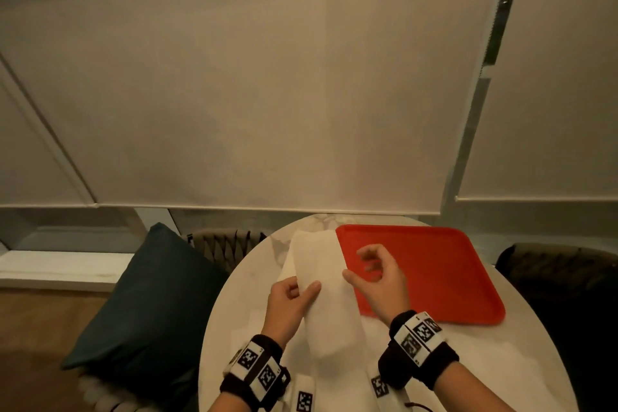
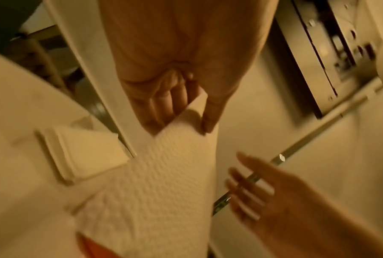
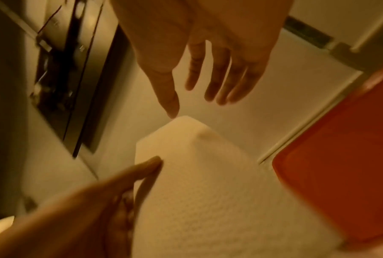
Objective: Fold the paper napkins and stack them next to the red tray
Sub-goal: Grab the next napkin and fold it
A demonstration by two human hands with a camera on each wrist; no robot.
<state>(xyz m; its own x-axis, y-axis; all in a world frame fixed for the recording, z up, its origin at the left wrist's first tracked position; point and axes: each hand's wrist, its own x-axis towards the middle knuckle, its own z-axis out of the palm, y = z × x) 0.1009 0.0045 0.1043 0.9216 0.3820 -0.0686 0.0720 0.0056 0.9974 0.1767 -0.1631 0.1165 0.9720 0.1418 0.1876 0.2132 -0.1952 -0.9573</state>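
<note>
A white embossed paper napkin (image 1: 326, 298) hangs lifted above the round table, just left of the red tray (image 1: 431, 264). My left hand (image 1: 291, 298) pinches its left edge between thumb and fingers, and the left wrist view shows the same napkin (image 2: 155, 174) caught under the thumb. My right hand (image 1: 374, 274) hovers over the tray's left edge with relaxed, spread fingers (image 3: 217, 76), holding nothing, its thumb tip close to the napkin's top corner (image 3: 186, 122). A small stack of folded napkins (image 2: 84, 153) lies on the table to the left.
The round marble table (image 1: 234, 308) carries more loose white paper (image 1: 418, 354) near me. A dark teal cushion (image 1: 147, 294) sits on a woven chair to the left, a dark chair (image 1: 561, 271) to the right. Roller blinds (image 1: 267, 94) cover the window ahead.
</note>
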